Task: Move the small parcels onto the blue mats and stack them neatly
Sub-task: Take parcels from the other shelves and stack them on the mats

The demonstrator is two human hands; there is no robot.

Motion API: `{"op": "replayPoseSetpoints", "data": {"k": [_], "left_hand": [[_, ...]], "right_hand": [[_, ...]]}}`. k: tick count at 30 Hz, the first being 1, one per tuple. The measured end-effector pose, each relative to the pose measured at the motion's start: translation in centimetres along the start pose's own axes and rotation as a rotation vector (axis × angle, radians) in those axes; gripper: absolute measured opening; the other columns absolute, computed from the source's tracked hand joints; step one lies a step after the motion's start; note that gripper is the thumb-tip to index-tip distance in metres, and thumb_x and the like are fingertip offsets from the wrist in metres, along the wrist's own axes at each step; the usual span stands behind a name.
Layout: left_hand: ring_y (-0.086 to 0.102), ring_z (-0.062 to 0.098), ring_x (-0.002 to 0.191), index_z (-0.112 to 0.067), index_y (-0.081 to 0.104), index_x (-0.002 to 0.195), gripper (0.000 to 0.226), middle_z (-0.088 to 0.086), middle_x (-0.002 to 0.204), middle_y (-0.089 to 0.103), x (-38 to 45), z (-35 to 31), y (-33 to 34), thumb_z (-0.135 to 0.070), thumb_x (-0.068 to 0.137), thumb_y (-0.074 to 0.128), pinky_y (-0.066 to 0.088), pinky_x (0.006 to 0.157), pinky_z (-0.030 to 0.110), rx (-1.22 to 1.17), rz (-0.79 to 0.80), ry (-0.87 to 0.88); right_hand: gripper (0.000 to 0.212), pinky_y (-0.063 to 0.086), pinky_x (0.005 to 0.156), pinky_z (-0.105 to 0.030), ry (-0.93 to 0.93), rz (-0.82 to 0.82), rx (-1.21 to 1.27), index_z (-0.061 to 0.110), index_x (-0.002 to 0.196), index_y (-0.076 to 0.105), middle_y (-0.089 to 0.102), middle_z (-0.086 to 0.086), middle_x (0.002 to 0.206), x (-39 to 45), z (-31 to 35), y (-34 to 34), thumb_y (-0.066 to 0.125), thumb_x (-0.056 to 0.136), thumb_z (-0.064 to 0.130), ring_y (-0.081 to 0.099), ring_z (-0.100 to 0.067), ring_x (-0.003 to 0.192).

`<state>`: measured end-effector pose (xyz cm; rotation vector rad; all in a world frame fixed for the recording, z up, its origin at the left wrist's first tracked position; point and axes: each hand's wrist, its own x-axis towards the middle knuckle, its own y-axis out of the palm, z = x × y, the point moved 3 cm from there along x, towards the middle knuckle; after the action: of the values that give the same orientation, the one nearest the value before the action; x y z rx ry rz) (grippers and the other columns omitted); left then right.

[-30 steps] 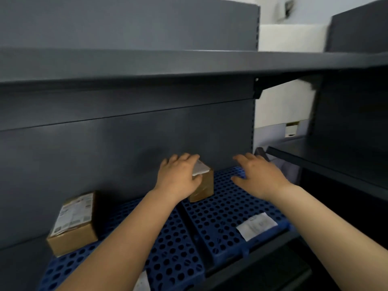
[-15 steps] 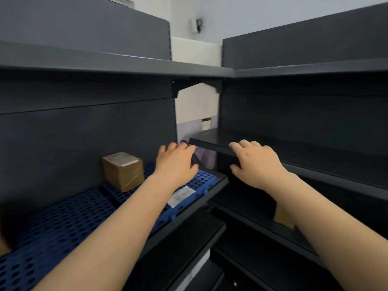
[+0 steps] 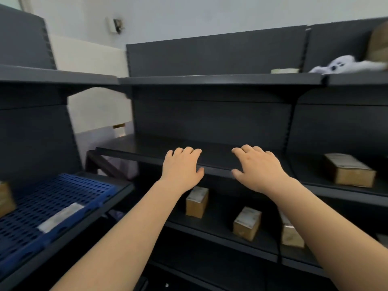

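Parcels [image 3: 197,201] on lower shelf [image 3: 222,234] — left hand [image 3: 182,169], right hand [image 3: 258,168] above, loose-fingered, empty

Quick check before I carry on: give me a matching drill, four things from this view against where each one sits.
Things:
1. Blue perforated plastic mat
2. White plush toy
3. Long brown cardboard parcel with a label on top
4. Small brown cardboard cube parcel

Places:
A. Top shelf, far right
B. Lower shelf, just under the left hand
C. Left shelving unit
D. Middle shelf, beyond the right hand

Pairs: 1-C, 2-A, 3-D, 4-B
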<state>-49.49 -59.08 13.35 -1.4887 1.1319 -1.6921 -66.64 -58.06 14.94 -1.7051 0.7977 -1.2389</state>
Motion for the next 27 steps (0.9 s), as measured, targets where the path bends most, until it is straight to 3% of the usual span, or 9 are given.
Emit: {"op": "replayPoseSetpoints", "data": {"k": [15,21,27], "left_hand": [[0.039,0.021,0.13,-0.025,0.031,0.143,0.055,-0.003,0.144,0.041,7.5,-21.7,6.0,-0.041,0.093,0.045,0.032,0.104,0.037,-0.192,0.047,0.269],[0.041,0.022,0.128,-0.024,0.033,0.142,0.054,-0.003,0.142,0.043,10.2,-28.3,9.2,-0.041,0.093,0.046,0.035,0.101,0.037,-0.307,0.078,0.353],[0.037,0.022,0.132,-0.024,0.029,0.144,0.056,-0.002,0.147,0.038,14.7,-33.3,13.5,-0.046,0.094,0.042,0.037,0.102,0.039,-0.448,0.18,0.342]], "right_hand": [[0.057,0.041,0.097,-0.039,0.351,0.05,0.012,0.022,0.143,0.03,0.045,-0.001,0.139,-8.0,-21.3,1.5,0.046,0.093,0.041,0.042,-0.023,0.127],[0.054,0.049,0.092,-0.039,0.54,0.022,0.208,0.023,0.139,0.038,0.048,0.0,0.135,-10.5,-27.5,3.1,0.053,0.09,0.04,0.048,-0.02,0.119],[0.05,0.046,0.096,-0.038,0.67,-0.031,0.301,0.023,0.136,0.042,0.049,0.0,0.135,-10.7,-33.8,6.0,0.055,0.09,0.037,0.047,-0.019,0.122]]}}
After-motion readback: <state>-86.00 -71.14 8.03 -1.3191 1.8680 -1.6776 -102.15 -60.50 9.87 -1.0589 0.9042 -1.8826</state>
